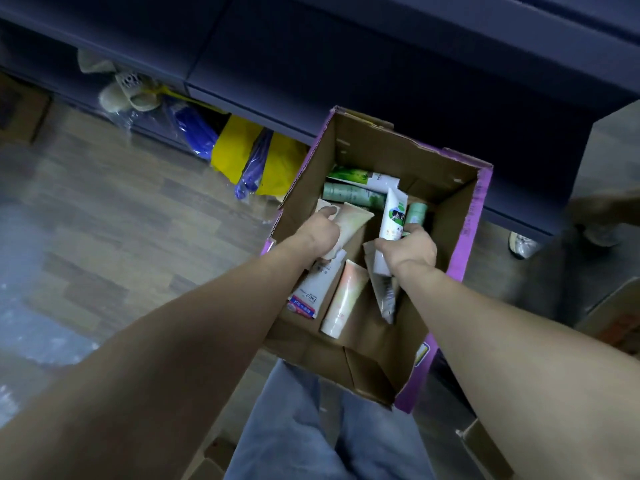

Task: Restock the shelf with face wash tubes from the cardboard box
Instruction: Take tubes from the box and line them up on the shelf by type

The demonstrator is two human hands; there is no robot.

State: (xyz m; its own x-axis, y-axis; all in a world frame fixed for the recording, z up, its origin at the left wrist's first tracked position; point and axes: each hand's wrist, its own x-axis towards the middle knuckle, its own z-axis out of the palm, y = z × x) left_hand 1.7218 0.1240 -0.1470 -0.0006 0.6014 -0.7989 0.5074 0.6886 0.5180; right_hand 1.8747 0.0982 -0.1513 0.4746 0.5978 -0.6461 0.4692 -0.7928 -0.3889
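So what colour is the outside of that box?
Purple, with plain brown cardboard inside; the head view shows the cardboard box best.

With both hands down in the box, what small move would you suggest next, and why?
Probably lift both hands straight up: the left hand already grips a peach tube and the right hand a white tube, both inside the box.

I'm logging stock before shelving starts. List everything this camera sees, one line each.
cardboard box: one, brown with purple outside, on floor by shelf
face wash tubes: about nine visible, white, peach, green, inside box
shelf: one, dark blue, above box
bags: several, yellow, blue, under shelf
floor: wood-pattern
jeans: blue, bottom centre
left hand: grips peach tube
right hand: grips white tube
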